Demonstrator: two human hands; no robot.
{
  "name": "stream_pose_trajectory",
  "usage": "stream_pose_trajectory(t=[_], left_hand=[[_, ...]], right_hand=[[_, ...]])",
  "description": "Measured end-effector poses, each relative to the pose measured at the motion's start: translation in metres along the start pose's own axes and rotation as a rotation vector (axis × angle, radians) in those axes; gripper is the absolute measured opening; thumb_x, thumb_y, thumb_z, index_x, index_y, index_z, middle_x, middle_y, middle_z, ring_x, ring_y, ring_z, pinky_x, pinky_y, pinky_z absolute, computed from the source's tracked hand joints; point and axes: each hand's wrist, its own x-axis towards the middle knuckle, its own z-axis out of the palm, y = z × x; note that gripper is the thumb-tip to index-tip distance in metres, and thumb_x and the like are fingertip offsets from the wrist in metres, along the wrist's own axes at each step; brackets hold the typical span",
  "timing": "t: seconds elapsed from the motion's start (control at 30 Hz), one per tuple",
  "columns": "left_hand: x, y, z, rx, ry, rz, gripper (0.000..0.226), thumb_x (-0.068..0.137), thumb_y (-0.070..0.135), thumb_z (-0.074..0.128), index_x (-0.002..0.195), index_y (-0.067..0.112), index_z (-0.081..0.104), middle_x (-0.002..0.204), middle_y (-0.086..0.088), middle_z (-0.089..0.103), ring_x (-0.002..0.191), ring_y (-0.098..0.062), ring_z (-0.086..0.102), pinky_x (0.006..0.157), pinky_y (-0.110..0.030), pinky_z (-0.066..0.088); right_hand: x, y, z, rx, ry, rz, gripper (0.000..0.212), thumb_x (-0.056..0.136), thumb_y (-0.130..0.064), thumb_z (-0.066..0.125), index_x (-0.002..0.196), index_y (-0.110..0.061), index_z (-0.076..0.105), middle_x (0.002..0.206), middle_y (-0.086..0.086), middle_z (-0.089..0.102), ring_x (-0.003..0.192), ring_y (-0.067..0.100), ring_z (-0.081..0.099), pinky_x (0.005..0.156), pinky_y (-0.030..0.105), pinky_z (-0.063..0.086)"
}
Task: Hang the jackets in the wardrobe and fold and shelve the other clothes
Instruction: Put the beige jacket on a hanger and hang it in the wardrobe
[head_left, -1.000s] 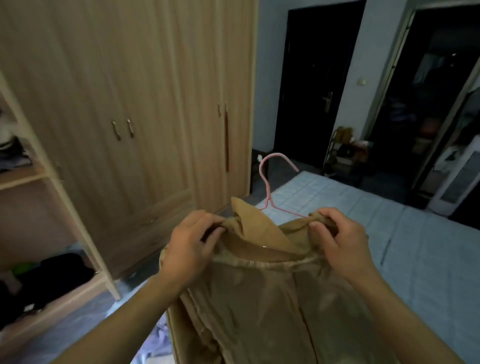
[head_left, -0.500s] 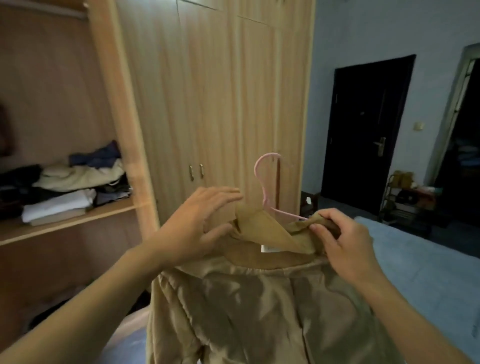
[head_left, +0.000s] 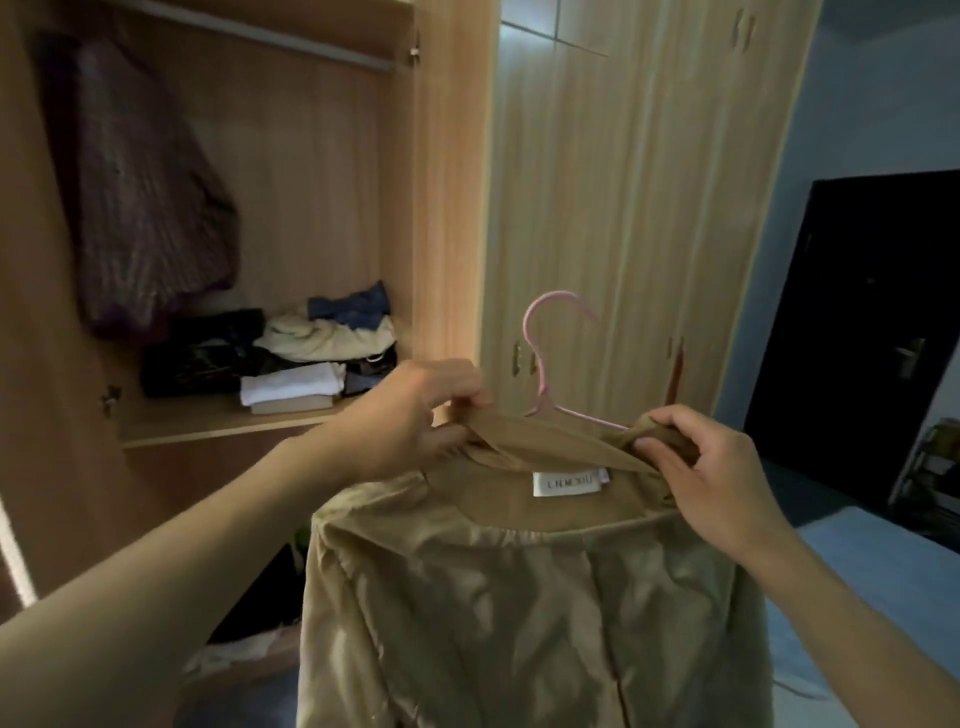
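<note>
At the far left, an open wardrobe compartment (head_left: 322, 171) is seen, with a metal rail (head_left: 249, 34) running across its top. A dark purplish garment (head_left: 145, 208) is hung from that rail at the left. Below it, a wooden shelf (head_left: 218, 423) is loaded with folded clothes (head_left: 296, 358) in white, cream, blue and black. In the lower middle, a tan jacket (head_left: 509, 597) is held up in front of the wardrobe, its shiny lining and a white neck label (head_left: 569, 483) turned toward the camera. The left hand (head_left: 415, 415) is pinched closed on the left end of the collar. A pink hanger (head_left: 553, 358) is set inside the neck, its hook standing upright above the collar, clear of the rail. The right hand (head_left: 711, 483) is clenched on the right end of the collar. Closed wardrobe doors (head_left: 639, 208) are seen behind the hanger. At the far right, a dark door (head_left: 872, 332) and a corner of a blue bed (head_left: 883, 571) are visible.
</note>
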Motion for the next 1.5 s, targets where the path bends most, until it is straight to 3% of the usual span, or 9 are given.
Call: stream_pose_trajectory(t=[0.17, 0.33, 0.47, 0.67, 0.9, 1.2, 1.3, 1.37, 1.5], left_hand=[[-0.063, -0.031, -0.031, 0.394, 0.194, 0.188, 0.020, 0.094, -0.002, 0.050, 0.077, 0.005, 0.058, 0.079, -0.007, 0.048, 0.065, -0.024, 0.043, 0.058, -0.034, 0.036], [-0.112, -0.060, -0.045, 0.514, 0.157, 0.218, 0.027, 0.099, 0.003, 0.041, 0.079, 0.005, 0.059, 0.084, -0.007, 0.048, 0.068, -0.025, 0.043, 0.058, -0.034, 0.037], [-0.134, -0.085, -0.056, 0.409, -0.009, -0.056, 0.027, 0.074, -0.001, 0.063, 0.085, 0.020, 0.051, 0.093, 0.018, 0.035, 0.075, -0.011, 0.040, 0.064, -0.024, 0.035], [-0.117, -0.115, -0.059, 0.347, 0.109, -0.413, 0.033, 0.088, 0.054, 0.054, 0.106, 0.027, 0.060, 0.101, 0.013, 0.056, 0.090, -0.005, 0.055, 0.077, -0.030, 0.050], [-0.074, -0.159, -0.056, 0.401, 0.182, -0.441, 0.011, 0.092, 0.020, 0.064, 0.101, 0.022, 0.070, 0.096, 0.009, 0.063, 0.089, -0.008, 0.061, 0.079, -0.030, 0.051], [-0.052, -0.197, -0.056, 0.522, 0.334, -0.398, 0.017, 0.092, 0.015, 0.059, 0.101, 0.015, 0.074, 0.094, 0.005, 0.061, 0.084, -0.008, 0.060, 0.079, -0.015, 0.045], [-0.049, -0.210, -0.058, 0.529, 0.363, -0.394, 0.017, 0.091, 0.014, 0.059, 0.099, 0.014, 0.074, 0.093, 0.003, 0.063, 0.082, -0.010, 0.062, 0.078, -0.018, 0.047], [-0.049, -0.220, -0.057, 0.539, 0.382, -0.386, 0.017, 0.091, 0.013, 0.060, 0.099, 0.011, 0.074, 0.092, 0.000, 0.063, 0.080, -0.014, 0.063, 0.074, -0.027, 0.050], [-0.057, -0.241, -0.056, 0.544, 0.428, -0.376, 0.016, 0.090, 0.013, 0.059, 0.096, 0.010, 0.074, 0.089, -0.001, 0.063, 0.077, -0.017, 0.062, 0.073, -0.029, 0.049]], right_hand=[[0.017, -0.028, 0.049, 0.025, -0.041, -0.017, 0.008, 0.089, -0.017, 0.068, 0.091, -0.024, 0.068, 0.082, -0.013, 0.069, 0.081, 0.002, 0.063, 0.068, 0.013, 0.047], [0.039, -0.039, 0.092, 0.085, -0.083, -0.019, 0.007, 0.090, -0.019, 0.066, 0.093, -0.025, 0.068, 0.081, -0.012, 0.069, 0.081, 0.002, 0.063, 0.069, 0.012, 0.046], [0.062, -0.037, 0.131, 0.088, -0.107, -0.066, 0.005, 0.089, -0.021, 0.067, 0.093, -0.023, 0.068, 0.083, -0.013, 0.068, 0.080, 0.002, 0.063, 0.073, 0.026, 0.051], [0.105, -0.028, 0.188, 0.220, -0.096, -0.124, 0.004, 0.088, -0.017, 0.069, 0.089, -0.020, 0.067, 0.080, -0.009, 0.068, 0.076, 0.008, 0.064, 0.070, 0.032, 0.052], [0.171, -0.014, 0.217, 0.336, -0.178, -0.183, 0.003, 0.090, -0.020, 0.067, 0.090, -0.023, 0.067, 0.080, -0.014, 0.065, 0.077, -0.004, 0.060, 0.064, 0.007, 0.041], [0.221, 0.020, 0.232, 0.406, -0.493, -0.199, 0.014, 0.087, -0.033, 0.070, 0.102, -0.032, 0.069, 0.092, -0.017, 0.071, 0.085, 0.000, 0.066, 0.077, 0.021, 0.054], [0.227, 0.042, 0.241, 0.430, -0.602, -0.192, 0.042, 0.082, -0.036, 0.077, 0.121, -0.032, 0.063, 0.108, -0.021, 0.066, 0.101, 0.000, 0.063, 0.087, 0.021, 0.052], [0.232, 0.058, 0.249, 0.314, -0.605, -0.226, 0.057, 0.079, -0.033, 0.080, 0.131, -0.027, 0.059, 0.116, -0.022, 0.057, 0.110, -0.003, 0.055, 0.093, 0.019, 0.043], [0.240, 0.069, 0.260, 0.154, -0.467, -0.252, 0.047, 0.083, -0.026, 0.076, 0.128, -0.029, 0.060, 0.110, -0.016, 0.053, 0.102, -0.004, 0.052, 0.085, 0.009, 0.038]])
